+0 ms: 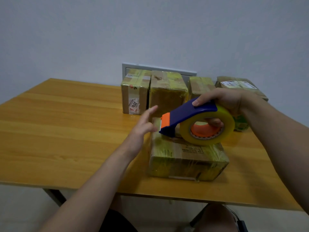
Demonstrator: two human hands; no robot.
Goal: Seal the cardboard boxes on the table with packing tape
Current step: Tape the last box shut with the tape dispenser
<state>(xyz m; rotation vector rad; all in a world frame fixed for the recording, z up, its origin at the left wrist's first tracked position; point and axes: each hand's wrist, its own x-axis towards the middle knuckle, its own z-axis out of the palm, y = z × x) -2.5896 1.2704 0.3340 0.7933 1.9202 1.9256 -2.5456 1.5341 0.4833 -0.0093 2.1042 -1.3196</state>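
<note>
Right hand (222, 101) grips the seemingly light, rigid tape dispenser (187, 118) over the stiff box (187, 158) near the front edge of the table (66, 131); left hand (143, 126) spread, empty.

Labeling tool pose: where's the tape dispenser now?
Head view, right of centre: the dispenser is in the right hand, nose down on top of the near box, with the left hand beside it.

Single head-worn view looks forward and down, close over the wooden table (66, 131); wall behind.
</note>
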